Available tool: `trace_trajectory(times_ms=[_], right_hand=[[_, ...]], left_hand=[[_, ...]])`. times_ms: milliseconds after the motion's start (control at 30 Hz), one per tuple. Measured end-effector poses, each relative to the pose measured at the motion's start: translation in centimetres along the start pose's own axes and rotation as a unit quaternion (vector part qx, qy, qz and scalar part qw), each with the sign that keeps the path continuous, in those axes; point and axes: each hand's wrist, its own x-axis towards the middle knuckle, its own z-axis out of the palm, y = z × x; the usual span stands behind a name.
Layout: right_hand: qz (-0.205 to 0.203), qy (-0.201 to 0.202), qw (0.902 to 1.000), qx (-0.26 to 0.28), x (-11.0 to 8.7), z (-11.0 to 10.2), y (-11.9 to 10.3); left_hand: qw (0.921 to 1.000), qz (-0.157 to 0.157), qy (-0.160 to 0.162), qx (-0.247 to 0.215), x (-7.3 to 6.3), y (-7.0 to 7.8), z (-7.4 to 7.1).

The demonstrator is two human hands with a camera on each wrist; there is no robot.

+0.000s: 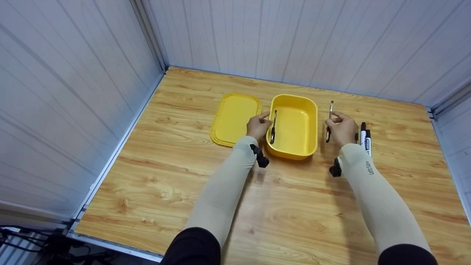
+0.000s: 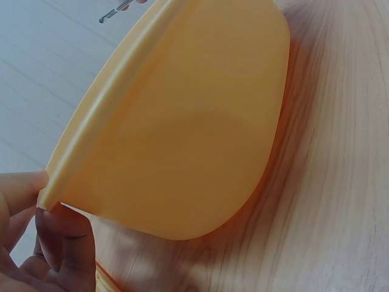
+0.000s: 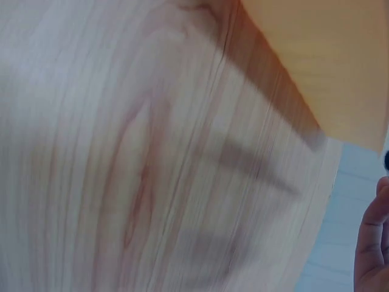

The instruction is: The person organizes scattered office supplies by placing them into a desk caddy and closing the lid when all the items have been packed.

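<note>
The right sleeve [image 1: 381, 198] carries small dark lettering near the cuff that seems to read "Let's slim". One of the two markers [image 1: 368, 141], white with black caps, has a dark label whose words are too small to read; they lie side by side on the surface [image 1: 176, 176], just beyond the right wrist.

A yellow box [image 1: 296, 127] stands upright and uncovered on the surface between the hands. A pen [image 1: 272, 134], dark at its near end, lies lengthwise in it along the left wall. The yellow lid [image 1: 235, 117] rests flat on the surface, left of the box, its near right corner partly behind the left hand [image 1: 258, 127].

The left hand's grip pinches the box's rim, thumb and fingers on either side, as the left wrist view shows; whether a fingertip also touches the pen inside, I cannot tell. The right hand [image 1: 344, 129] is beside the box, apart from it, its grip pinching a second pen [image 1: 331, 109] between thumb and fingers. That pen is outside the box, on its right, far end pointing toward the back wall [image 1: 301, 40].
</note>
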Motion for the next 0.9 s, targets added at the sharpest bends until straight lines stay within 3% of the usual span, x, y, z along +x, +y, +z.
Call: trace_trajectory(times_ms=[267, 600, 900], right_hand=[[0.017, 0.005, 0.9991, 0.039, -0.2, 0.6, -1.0], [0.056, -0.035, 0.9937, 0.090, -0.6, 0.9, -1.4], [0.065, -0.048, 0.9883, 0.130, -0.9, 1.6, -1.3]], left_hand=[[1.0000, -0.003, -0.001, -0.005, -0.1, 0.2, -0.1], [0.9999, -0.011, -0.001, -0.007, -0.2, 0.2, -0.1], [0.9999, -0.013, 0.000, -0.001, 0.0, -0.1, -0.1]])
